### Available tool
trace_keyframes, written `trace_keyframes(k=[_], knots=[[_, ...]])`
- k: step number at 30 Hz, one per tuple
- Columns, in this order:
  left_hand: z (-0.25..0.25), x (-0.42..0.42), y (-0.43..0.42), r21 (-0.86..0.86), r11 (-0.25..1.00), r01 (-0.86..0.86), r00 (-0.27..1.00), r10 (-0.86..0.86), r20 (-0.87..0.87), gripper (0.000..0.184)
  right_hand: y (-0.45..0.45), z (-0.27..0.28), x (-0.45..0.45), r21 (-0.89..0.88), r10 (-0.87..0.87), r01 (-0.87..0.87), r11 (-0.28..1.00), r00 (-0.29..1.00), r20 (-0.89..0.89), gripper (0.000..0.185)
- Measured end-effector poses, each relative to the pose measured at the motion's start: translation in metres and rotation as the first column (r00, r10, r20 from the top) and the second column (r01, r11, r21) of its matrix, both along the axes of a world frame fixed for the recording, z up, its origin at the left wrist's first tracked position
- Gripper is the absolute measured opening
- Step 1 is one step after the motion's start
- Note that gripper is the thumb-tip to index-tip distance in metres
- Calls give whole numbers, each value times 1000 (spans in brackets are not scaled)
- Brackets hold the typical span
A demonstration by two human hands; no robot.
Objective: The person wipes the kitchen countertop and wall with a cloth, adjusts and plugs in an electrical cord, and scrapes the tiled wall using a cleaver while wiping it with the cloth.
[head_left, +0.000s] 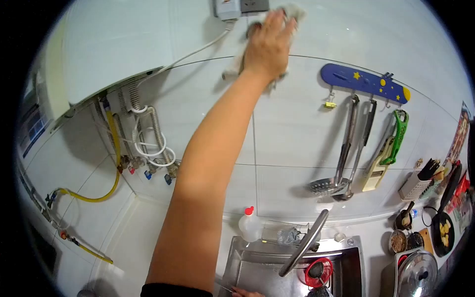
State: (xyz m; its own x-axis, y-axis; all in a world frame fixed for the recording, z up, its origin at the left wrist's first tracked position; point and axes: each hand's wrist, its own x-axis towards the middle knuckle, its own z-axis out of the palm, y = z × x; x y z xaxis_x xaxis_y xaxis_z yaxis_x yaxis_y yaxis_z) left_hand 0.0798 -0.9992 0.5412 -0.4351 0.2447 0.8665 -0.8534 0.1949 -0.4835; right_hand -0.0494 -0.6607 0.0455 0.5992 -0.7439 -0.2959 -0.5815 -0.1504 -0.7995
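My left arm reaches up to the white tiled wall, where my left hand [269,47] presses a crumpled, greyish-beige cleaning cloth [293,13] against the tiles. Parts of the cloth stick out above the fingers and below the palm. Just above and left of that hand are a dark wall socket [254,5] and a white plug [228,9] with its cable. Only some fingers of my right hand [246,293] show, at the bottom edge by the sink's front. A thin, light strip lies beside them; whether they hold it is hidden.
A blue hook rack [363,81] carries a skimmer [329,185], a ladle, a grater and a green peeler. Below stand the faucet [304,242], steel sink [257,272] and red-capped bottle [250,226]. A white water heater [116,47] with hoses hangs left; pans stand right.
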Motion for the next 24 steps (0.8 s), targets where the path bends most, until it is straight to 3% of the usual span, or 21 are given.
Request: trace_keyframes(k=[2, 5, 7, 9, 12, 15, 16, 18, 21, 22, 24], knots=[[6, -14, -5, -60, 998, -8, 996, 2, -92, 47, -3, 2, -7, 2, -15, 15, 1000, 1000, 6, 46], [-45, -23, -3, 62, 993, -105, 991, 99, 95, 53, 1, 0, -17, 7, -26, 26, 1000, 1000, 6, 46], [-114, -29, 8, 258, 964, -66, 980, 14, 197, 56, 1, 1, -24, 17, -31, 31, 999, 999, 9, 46], [-163, -20, 30, 366, 914, -176, 943, 49, 330, 51, 3, 4, -31, 21, -29, 29, 999, 1000, 4, 46], [-191, 1, 27, 318, 931, -177, 904, 26, 427, 50, 10, 8, -40, 27, -27, 26, 999, 1000, 3, 47], [-163, 5, 25, 167, 942, -290, 830, 161, 534, 43, 18, 11, -49, 40, -31, 31, 999, 1000, 5, 47], [-145, 1, 26, 170, 928, -333, 847, 215, 486, 46, 20, 13, -50, 43, -35, 34, 998, 999, 8, 47], [-97, -11, 21, 164, 947, -275, 938, 227, 263, 52, 23, 18, -53, 46, -34, 34, 998, 999, 3, 47], [-16, -25, 0, 80, 993, -92, 983, 77, 168, 57, 23, 28, -56, 39, -50, 50, 998, 999, -7, 46], [0, -30, -4, 44, 999, -22, 986, 14, 166, 56, 21, 31, -56, 33, -56, 57, 998, 998, -7, 46], [3, -44, 6, 84, 994, -64, 995, 57, 79, 56, 18, 34, -51, 49, -69, 68, 996, 998, 7, 46]])
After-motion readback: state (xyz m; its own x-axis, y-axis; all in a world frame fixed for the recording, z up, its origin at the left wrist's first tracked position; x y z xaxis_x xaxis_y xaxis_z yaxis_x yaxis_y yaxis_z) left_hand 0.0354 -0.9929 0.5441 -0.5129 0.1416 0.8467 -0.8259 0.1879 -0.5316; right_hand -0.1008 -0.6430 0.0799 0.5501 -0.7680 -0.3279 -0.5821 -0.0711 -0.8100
